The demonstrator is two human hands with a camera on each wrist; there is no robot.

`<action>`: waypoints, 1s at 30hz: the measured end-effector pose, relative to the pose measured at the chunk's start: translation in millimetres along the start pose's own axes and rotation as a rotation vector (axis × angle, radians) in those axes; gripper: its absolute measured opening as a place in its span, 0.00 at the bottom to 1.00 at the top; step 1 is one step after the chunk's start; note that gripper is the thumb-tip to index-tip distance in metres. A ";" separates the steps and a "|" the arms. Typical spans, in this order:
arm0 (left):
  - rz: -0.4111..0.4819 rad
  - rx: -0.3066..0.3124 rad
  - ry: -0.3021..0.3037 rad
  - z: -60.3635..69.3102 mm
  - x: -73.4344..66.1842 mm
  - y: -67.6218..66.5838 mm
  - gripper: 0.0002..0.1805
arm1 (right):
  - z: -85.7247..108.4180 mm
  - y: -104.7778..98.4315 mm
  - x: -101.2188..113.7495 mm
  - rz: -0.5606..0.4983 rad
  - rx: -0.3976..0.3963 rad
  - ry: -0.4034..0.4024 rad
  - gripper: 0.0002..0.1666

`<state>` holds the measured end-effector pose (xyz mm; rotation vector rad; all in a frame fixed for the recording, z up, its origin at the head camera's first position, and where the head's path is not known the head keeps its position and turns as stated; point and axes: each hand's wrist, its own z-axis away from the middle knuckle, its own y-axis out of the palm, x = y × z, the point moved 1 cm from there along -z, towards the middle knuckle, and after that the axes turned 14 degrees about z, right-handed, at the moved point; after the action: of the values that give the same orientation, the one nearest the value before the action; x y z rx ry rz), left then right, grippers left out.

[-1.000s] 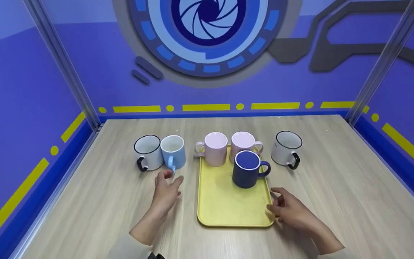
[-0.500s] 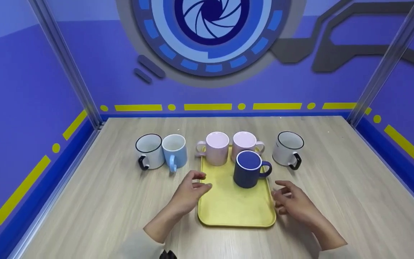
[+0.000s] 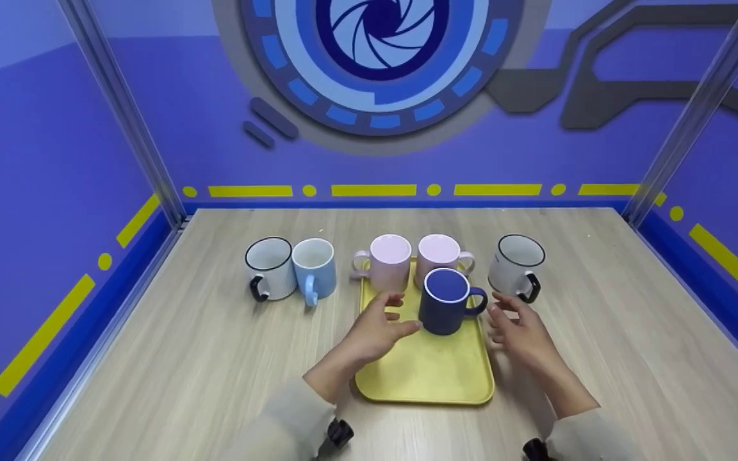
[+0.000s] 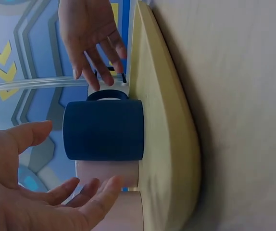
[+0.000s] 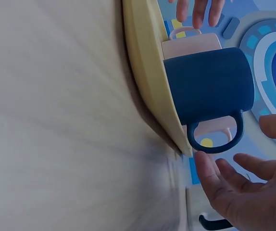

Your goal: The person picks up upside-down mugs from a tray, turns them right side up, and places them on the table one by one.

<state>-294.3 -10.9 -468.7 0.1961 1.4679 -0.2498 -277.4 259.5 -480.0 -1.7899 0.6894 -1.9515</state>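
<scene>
Navy mug [image 3: 444,312]: is standing upright on a yellow tray [image 3: 423,384]. Left hand [image 3: 374,331]: is hovering just left of it, spreading wide, gripping nothing. Right hand [image 3: 524,336]: is hovering beside the handle [image 3: 484,299], curving loosely, likewise gripping nothing.

My left hand [image 3: 375,331] and right hand [image 3: 526,334] are extended in front of me, apart from each other and roughly level, palms turned inward. My left thumb [image 4: 32,134] stands well away from the left fingers [image 4: 104,198], which bend loosely; my right fingers [image 5: 212,179] curve gently, with the right thumb [image 5: 275,126] also spread wide. Skin shows at my left wrist [image 3: 332,372] and right wrist [image 3: 571,389], and my sleeved forearms [image 3: 286,419] angle inward from below.
</scene>
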 end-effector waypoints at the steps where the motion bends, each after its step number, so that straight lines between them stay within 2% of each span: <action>1: -0.012 -0.003 0.002 -3.1 0.3 3.2 0.39 | -2.4 0.4 0.5 0.002 -0.003 0.001 0.30; 8: -0.121 -0.024 0.046 -24.2 1.3 23.0 0.47 | -18.0 6.3 3.0 -0.066 0.009 0.016 0.31; 13: -0.153 -0.049 0.067 -36.5 4.6 32.5 0.49 | -24.8 10.0 3.2 -0.110 0.024 0.028 0.29; 21: -0.175 -0.045 0.121 -47.9 6.9 43.7 0.46 | -33.1 14.2 -2.6 -0.131 0.026 -0.002 0.25; 25: -0.208 -0.050 0.149 -50.3 7.7 45.0 0.45 | -35.3 14.6 -4.5 -0.143 0.021 -0.024 0.23; 30: -0.231 -0.056 0.170 -49.6 9.7 44.1 0.45 | -34.4 14.0 -3.7 -0.097 -0.005 -0.048 0.23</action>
<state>-328.4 44.9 -484.0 0.0010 1.6655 -0.3854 -311.8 253.5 -493.3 -1.8993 0.6027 -1.9632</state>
